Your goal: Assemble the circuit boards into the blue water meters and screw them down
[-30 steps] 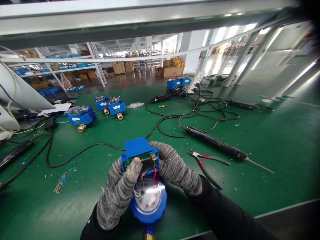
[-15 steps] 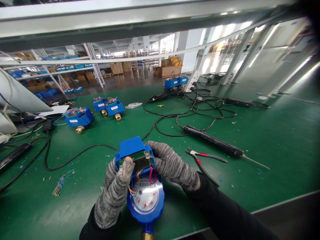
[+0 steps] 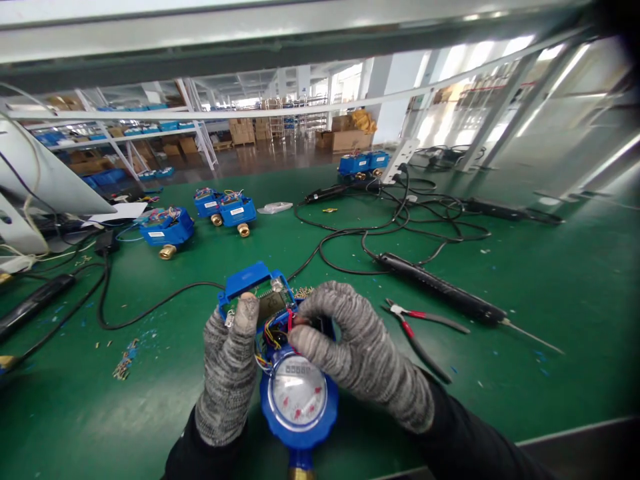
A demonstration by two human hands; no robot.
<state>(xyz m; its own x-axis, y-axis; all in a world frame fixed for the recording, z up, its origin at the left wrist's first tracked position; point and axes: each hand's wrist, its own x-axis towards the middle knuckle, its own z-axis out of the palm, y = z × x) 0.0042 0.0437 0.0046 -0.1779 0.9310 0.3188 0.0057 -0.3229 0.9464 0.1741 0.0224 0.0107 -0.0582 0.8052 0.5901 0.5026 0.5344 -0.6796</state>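
Observation:
A blue water meter (image 3: 326, 417) with a round clear dial stands on the green bench in front of me. My left hand (image 3: 227, 373), in a grey knit fingerless glove, grips the meter's blue display housing (image 3: 247, 279), its thumb over the front. Inside the housing are a green circuit board and a small LCD screen (image 3: 273, 303). Red wires (image 3: 290, 320) and yellow wires run from it into the meter body. My right hand (image 3: 350, 340), gloved alike, is closed with thumb and fingertips at the red wires. Its fingers partly hide the body's opening.
Red-handled cutting pliers (image 3: 407, 320) and a black soldering iron (image 3: 443, 290) lie to the right, amid tangled cables. Several blue valve units (image 3: 167, 230) stand farther back. Small screws (image 3: 125, 360) lie at left, more (image 3: 303, 292) behind the meter. A white power strip (image 3: 400, 161) leans at the back.
The display housing has tilted and shifted left in my left hand, uncovering the LCD and the wires beneath. My right hand has moved from the housing's right side down to the red wires.

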